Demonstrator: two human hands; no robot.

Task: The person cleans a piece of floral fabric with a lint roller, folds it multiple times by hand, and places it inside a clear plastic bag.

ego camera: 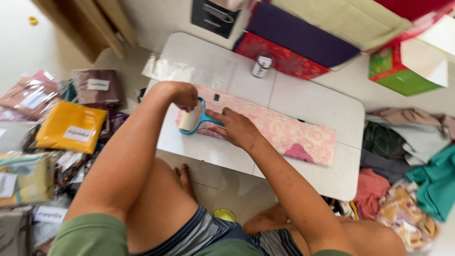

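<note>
Head view: the left hand (184,96) is closed around a blue lint roller (195,118), its white roll resting on the left end of a folded pink cloth (284,132); the right hand (235,128) lies flat, fingers spread, pressing the cloth just right of the roller; the cloth lies across a low white table (308,102); 1 small tin (261,65) stands at the far edge; bagged cloths (71,127) lie left; loose cloths (417,166) lie right.

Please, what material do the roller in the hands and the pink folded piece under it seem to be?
Lint roller: blue handle looks like smooth moulded plastic; the pale roll seems paper, matte. Pink piece: apparently soft printed woven fabric, folded flat, no shine. White table: probably smooth plastic.
</note>
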